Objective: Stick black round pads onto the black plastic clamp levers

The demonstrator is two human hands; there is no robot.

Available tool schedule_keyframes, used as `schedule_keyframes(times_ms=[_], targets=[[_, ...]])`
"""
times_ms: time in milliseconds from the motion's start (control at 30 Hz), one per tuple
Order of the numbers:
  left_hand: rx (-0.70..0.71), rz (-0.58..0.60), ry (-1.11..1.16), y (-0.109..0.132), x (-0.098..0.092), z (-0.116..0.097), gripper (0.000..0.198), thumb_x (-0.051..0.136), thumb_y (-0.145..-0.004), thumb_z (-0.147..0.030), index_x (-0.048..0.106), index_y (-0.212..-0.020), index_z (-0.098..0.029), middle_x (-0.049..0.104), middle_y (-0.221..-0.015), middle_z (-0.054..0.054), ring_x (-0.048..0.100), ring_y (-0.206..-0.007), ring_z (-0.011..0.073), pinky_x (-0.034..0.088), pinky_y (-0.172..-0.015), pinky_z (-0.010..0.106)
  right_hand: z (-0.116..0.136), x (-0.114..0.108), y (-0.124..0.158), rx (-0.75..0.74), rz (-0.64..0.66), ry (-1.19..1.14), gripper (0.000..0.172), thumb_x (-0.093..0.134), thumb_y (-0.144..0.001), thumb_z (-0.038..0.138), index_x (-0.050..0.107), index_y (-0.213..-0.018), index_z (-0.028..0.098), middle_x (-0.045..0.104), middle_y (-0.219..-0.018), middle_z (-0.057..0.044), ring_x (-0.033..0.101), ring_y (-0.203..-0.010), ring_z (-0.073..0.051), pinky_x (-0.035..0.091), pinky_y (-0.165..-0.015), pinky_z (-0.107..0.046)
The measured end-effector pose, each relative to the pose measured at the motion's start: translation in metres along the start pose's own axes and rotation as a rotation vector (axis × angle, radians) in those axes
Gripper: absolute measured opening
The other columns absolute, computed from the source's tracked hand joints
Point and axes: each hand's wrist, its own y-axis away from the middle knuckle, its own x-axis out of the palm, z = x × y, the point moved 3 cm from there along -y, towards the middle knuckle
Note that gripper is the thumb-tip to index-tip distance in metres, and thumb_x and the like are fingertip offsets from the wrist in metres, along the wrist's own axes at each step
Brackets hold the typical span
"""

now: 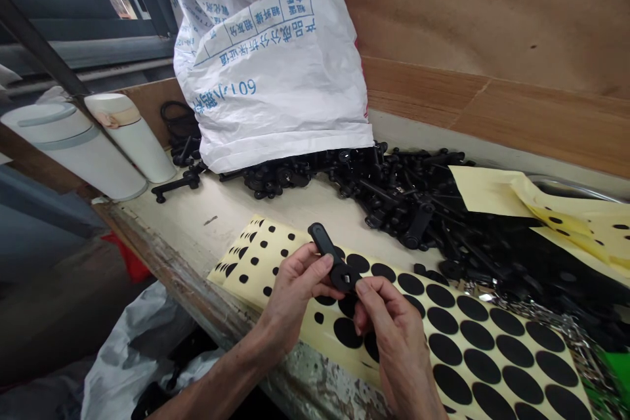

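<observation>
My left hand pinches a black plastic lever part between thumb and fingers, holding it tilted above a yellow sheet of black round stickers. My right hand is closed at the part's lower round end, fingertips pressed against it. What sits under the fingertips is hidden. A second yellow sheet with small black dots lies beside the left hand.
A heap of black lever parts spills from a white printed sack at the back. Two white cylinders lie at the left. Peeled yellow backing sheets lie at right. The bench's worn front edge runs diagonally.
</observation>
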Motion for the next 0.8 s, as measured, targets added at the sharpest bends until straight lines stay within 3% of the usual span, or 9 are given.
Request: schedule_keyframes(times_ms=[600, 800], targets=[[-0.017, -0.028, 0.007, 0.0, 0.0002, -0.0001, 0.025, 0.063, -0.085, -0.037, 0.066, -0.095, -0.015, 0.068, -0.089, 0.008, 0.062, -0.072, 0.015, 0.053, -0.066, 0.027, 0.0009, 0.0032, 0.0006, 0.035, 0.014, -0.056, 0.033, 0.06, -0.084, 0.049, 0.055, -0.068, 0.02, 0.045, -0.049, 0.005, 0.039, -0.048, -0.01, 0.032, -0.048, -0.022], [-0.01, -0.024, 0.017, -0.001, -0.0001, 0.0011, 0.027, 0.064, -0.084, -0.038, 0.066, -0.095, -0.014, 0.067, -0.085, 0.007, 0.061, -0.068, 0.014, 0.053, -0.065, 0.027, 0.0049, 0.0038, 0.0028, -0.019, -0.023, 0.008, 0.033, 0.059, -0.084, 0.05, 0.055, -0.07, 0.02, 0.045, -0.05, 0.005, 0.04, -0.048, -0.011, 0.033, -0.046, -0.022]])
